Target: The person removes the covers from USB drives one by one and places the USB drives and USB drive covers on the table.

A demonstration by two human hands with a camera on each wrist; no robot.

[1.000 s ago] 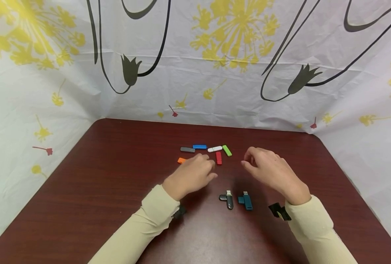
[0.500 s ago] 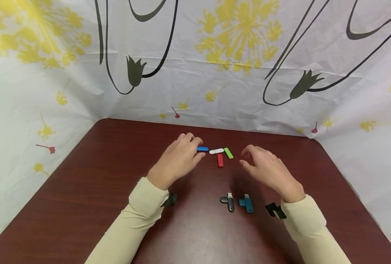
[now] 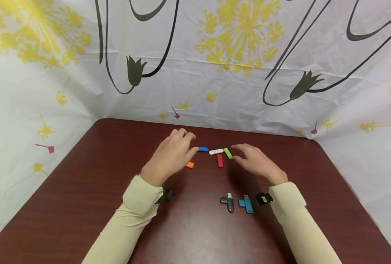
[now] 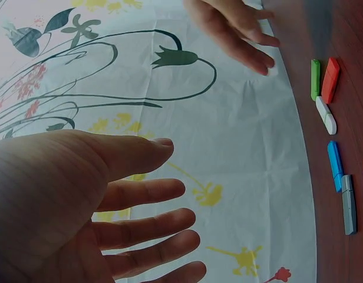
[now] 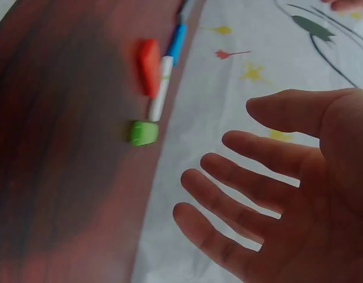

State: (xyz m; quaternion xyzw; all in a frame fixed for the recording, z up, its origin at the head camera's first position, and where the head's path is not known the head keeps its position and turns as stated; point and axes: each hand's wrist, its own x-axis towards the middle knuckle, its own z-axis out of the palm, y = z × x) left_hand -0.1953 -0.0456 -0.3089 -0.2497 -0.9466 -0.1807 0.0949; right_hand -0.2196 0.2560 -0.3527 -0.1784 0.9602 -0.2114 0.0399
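Observation:
My left hand [image 3: 169,157] hovers at the left of a group of USB sticks, its fingers spread and holding nothing. It partly covers the orange USB stick [image 3: 189,165]; the grey USB stick [image 4: 349,205] shows plainly in the left wrist view. Just right of that hand lies the blue USB stick [image 3: 203,149]. My right hand [image 3: 258,161] is beside the green USB stick [image 3: 228,153], thumb and fingers apart, nothing in it. Between the hands are the white USB stick [image 3: 216,151] and the red USB stick [image 3: 220,160].
Nearer the front, a black USB stick [image 3: 230,204] and a teal USB stick [image 3: 248,205] lie with metal plugs exposed and small pieces at their sides. The dark red-brown table [image 3: 83,190] is bordered by a patterned white sheet [image 3: 195,84] at the back and sides.
My left hand has moved left and farther back, uncovering part of the table's middle. My right hand has shifted left, closer to the green USB stick. The USB sticks lie as before.

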